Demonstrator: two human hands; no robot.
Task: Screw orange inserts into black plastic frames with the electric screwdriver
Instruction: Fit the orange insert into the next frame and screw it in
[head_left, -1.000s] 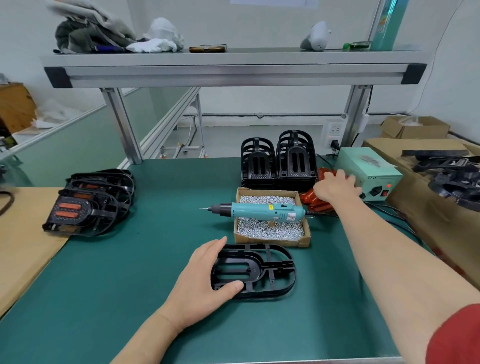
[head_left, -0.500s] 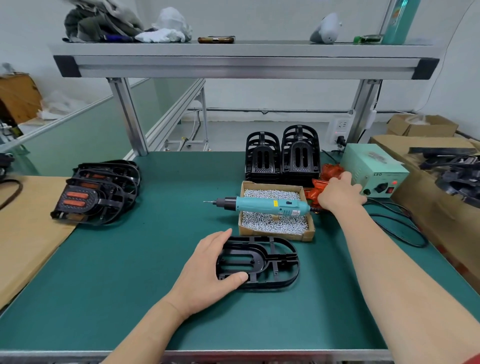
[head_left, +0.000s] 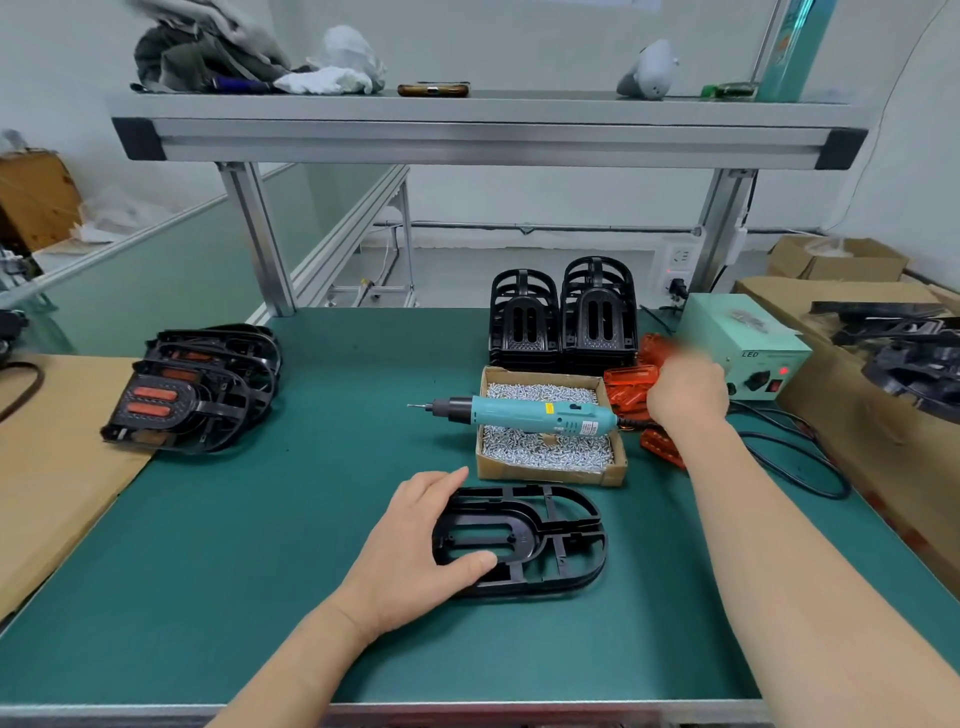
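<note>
A black plastic frame (head_left: 540, 540) lies flat on the green mat in front of me. My left hand (head_left: 415, 551) grips its left end, thumb hooked over the inner rim. Behind it, the teal electric screwdriver (head_left: 530, 415) lies across a cardboard box of screws (head_left: 550, 452). To the right of the box is a pile of orange inserts (head_left: 660, 447). My right hand (head_left: 685, 395) reaches into that pile, its blurred fingers curled round one orange insert (head_left: 629, 387) that sticks out to the left.
Two stacks of black frames (head_left: 563, 317) stand behind the screw box. Finished frames with orange inserts (head_left: 192, 387) are piled at the left. A green power supply (head_left: 743, 348) with its cable sits at the right, beside cardboard boxes. A metal shelf (head_left: 488, 135) spans overhead.
My right hand has drawn back slightly from the far side of the orange pile and closed on an insert. My left hand stays on the black frame.
</note>
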